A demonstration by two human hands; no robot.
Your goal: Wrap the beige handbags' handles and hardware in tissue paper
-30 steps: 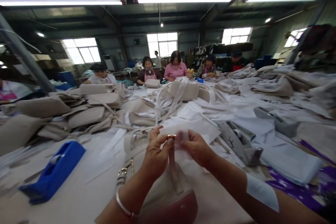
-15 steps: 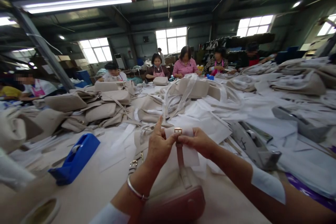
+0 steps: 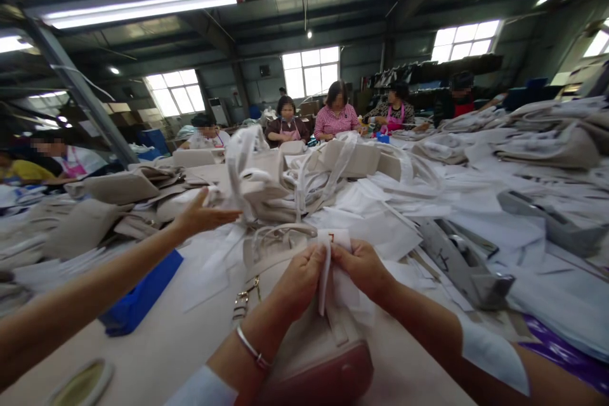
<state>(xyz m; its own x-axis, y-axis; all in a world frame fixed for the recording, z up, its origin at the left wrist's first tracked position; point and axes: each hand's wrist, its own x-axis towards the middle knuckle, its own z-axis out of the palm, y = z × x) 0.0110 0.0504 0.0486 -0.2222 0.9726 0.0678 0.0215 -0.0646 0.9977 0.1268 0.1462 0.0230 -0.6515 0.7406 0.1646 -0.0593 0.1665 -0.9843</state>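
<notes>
Just in front of me lies a beige bag with a dark red base, gold buckles and thin handles. My left hand pinches a folded piece of white sheet above the bag. Close to its right, my right hand pinches the same white sheet, fingers closed near a gold buckle that mostly hides behind the sheet. The bag's strap under the sheet is covered.
Another person's arm reaches in from the left, over a blue tape dispenser. Beige bags are piled ahead. Grey tape dispensers stand at right among white sheets. Several people sit beyond.
Another person's arm has come in from the left, and a beige bag with wrapped handles now stands on the pile. My left hand has folded the white sheet over the buckle and strap.
</notes>
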